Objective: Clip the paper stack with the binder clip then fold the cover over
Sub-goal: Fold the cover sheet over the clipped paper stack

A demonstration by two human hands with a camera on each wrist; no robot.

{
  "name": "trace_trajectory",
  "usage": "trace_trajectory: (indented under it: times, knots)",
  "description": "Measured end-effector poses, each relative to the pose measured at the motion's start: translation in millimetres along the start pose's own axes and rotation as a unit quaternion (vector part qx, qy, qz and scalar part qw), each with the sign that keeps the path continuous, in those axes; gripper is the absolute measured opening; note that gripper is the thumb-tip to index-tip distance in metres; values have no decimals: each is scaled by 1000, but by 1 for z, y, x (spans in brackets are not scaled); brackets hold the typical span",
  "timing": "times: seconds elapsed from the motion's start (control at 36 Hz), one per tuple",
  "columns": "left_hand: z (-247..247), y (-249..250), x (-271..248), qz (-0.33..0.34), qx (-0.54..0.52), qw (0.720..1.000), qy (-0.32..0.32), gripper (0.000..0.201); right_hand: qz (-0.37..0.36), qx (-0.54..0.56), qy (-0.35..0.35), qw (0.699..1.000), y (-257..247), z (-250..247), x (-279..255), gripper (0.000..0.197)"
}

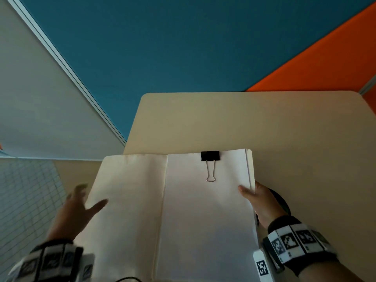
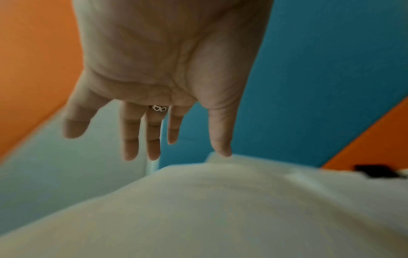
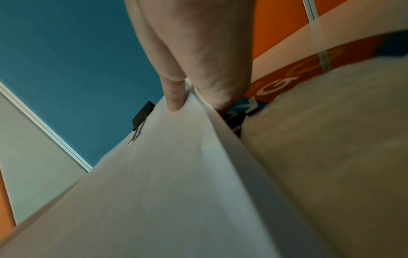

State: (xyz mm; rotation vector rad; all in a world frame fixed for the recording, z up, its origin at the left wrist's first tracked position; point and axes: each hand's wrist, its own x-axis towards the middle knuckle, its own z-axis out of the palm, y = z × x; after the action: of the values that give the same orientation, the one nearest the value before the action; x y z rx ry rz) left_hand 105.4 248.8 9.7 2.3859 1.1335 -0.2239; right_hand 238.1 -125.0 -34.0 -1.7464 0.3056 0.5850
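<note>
Head view, black binder clip (image 1: 210,155) on smooth paper stack (image 1: 207,210), right hand (image 1: 262,202) grip pinching it, left hand (image 1: 75,208) released.

Your work surface is a pale beige table (image 1: 223,119) with rounded far corners, set against blue and orange wall panels. An opened folder sits over its near left part; whether it rests on the surface or is held above it you cannot tell from these views. Its cover (image 1: 130,200) hangs out past the table's left edge. Just beside the stack's right edge, a dark round object (image 1: 281,202) lies on the tabletop, mostly hidden.
</note>
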Motion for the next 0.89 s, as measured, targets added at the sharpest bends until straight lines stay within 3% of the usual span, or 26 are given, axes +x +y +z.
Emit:
trace_trajectory:
  times: [0.08,0.11,0.17,0.25,0.31,0.39,0.5,0.56,0.61,0.67,0.72,0.78,0.89]
  knots:
    - [6,-73,-5,-165,-33,982,-80,131,5,-24,6,1000,-2,1,2,28]
    - [7,-79,-13,-186,-54,976,-105,128,5,-33,8,999,-2,1,2,29]
    - [4,-82,-30,-185,-79,969,-140,97,0,-55,21,998,-2,1,3,31]
    - [-2,-92,-40,-130,-77,982,-113,53,-18,-86,47,995,-1,2,4,34]
    - [-13,-94,-47,-92,-106,986,-90,47,-22,-104,63,992,-1,4,2,35]
    - [-30,-101,-59,-69,-131,988,-44,66,-26,-146,95,984,-4,9,-4,36]
    - [-64,-88,-86,44,-115,992,-11,31,-36,-177,102,978,-7,14,-10,35]
    - [-73,-78,-102,104,-102,989,-8,36,-33,-198,97,975,-8,15,-14,38]
    - [-70,-65,-119,150,-81,985,1,56,-25,-212,94,973,-8,15,-16,40]
    - [-60,-31,-147,205,-64,977,14,46,-26,-209,95,973,-8,16,-19,43]
    - [-47,11,-176,292,-63,954,13,28,-43,-211,104,971,-8,16,-21,47]
    - [-28,45,-196,380,-81,921,28,25,-57,-209,109,970,-6,14,-25,52]
    - [28,76,-204,481,-87,873,10,7,-71,-196,127,970,7,-4,-43,58]
